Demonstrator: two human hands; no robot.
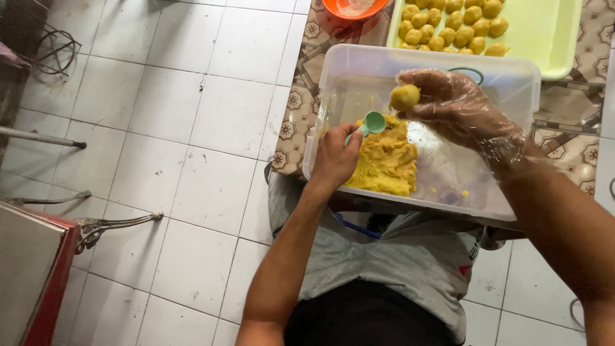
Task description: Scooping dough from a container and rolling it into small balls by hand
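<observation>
My left hand (335, 158) grips a small green measuring spoon (371, 123), its bowl just above a mass of yellow dough (386, 161) inside a clear plastic tub (339, 75). My right hand (460, 109), in a thin clear plastic glove, holds a small yellow dough ball (405, 97) at its fingertips over the tub. Beyond the tub a light green tray (551, 32) carries several rolled yellow balls (452, 24) in rows.
An orange bowl (354, 9) with white powder stands at the table's far edge. The tub rests on a patterned tabletop (295, 122). White floor tiles lie to the left, with metal furniture legs (112, 224) and a red-edged cabinet (38, 275).
</observation>
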